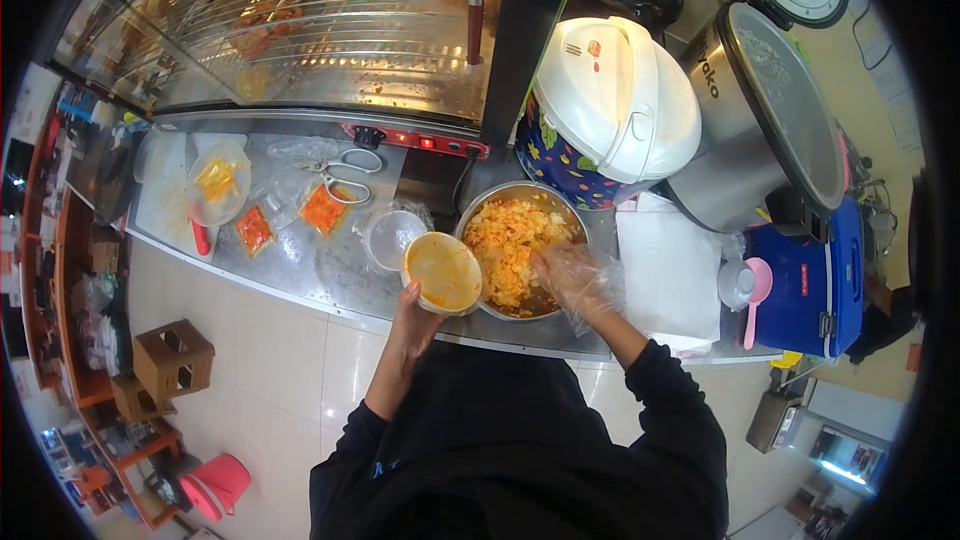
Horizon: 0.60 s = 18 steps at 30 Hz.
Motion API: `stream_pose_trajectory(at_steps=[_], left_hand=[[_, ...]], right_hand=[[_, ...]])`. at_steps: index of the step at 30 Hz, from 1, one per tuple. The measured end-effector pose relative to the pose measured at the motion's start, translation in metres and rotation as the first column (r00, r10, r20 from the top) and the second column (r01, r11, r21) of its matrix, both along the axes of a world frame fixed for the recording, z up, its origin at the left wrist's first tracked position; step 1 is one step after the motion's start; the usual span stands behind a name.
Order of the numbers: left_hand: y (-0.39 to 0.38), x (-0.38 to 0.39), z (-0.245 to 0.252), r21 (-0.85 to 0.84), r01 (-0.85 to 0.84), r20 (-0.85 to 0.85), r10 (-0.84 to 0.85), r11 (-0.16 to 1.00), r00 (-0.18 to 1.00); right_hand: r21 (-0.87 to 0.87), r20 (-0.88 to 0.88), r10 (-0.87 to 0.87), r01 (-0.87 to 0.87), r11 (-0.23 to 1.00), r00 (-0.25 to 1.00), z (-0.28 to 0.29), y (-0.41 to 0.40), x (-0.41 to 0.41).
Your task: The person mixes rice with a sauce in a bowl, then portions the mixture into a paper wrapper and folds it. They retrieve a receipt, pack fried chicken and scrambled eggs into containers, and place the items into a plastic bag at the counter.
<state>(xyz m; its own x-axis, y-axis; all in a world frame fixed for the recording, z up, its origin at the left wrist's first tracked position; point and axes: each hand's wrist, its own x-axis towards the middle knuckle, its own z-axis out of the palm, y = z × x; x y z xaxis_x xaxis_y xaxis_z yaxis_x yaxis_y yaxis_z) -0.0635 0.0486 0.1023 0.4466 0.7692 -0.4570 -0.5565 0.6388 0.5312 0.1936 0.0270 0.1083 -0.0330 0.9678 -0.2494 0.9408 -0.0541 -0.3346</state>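
My left hand [417, 324] grips a small pale plastic bowl [444, 274] by its rim, tilted beside the large metal bowl [504, 190]. Orange-yellow sauce smears its inside, and little else shows in it. In the metal bowl lies rice [510, 238] mixed with orange bits. My right hand [574, 277], in a clear plastic glove, reaches into the right side of this rice. Its fingertips are partly hidden there, so whether they hold any is unclear. Just behind the small bowl stands a clear plastic tub [395, 238] on crumpled film.
Scissors [352, 176], sauce sachets [324, 208] and a red-handled knife [200, 238] lie leftward on the steel counter [330, 281]. A heated display cabinet [315, 116] and rice cooker [619, 105] stand behind. White paper sheets [667, 277], a pink spoon [756, 292] and blue cooler box [799, 285] are rightward.
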Motion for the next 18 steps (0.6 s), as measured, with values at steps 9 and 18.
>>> stream_pose_trajectory(at_steps=[9, 18], left_hand=[[0.014, -0.018, 0.008, 0.288, -0.045, -0.199, 0.106, 0.956, 0.974], [0.019, 0.049, 0.054, 0.500, 0.126, -0.291, 0.029, 0.857, 0.956]], right_hand=[[0.055, -0.226, -0.084, 0.099, 0.994, 0.970, -0.019, -0.024, 0.038], [0.031, -0.239, -0.264, 0.279, 0.960, 0.934, 0.072, -0.044, 0.043]])
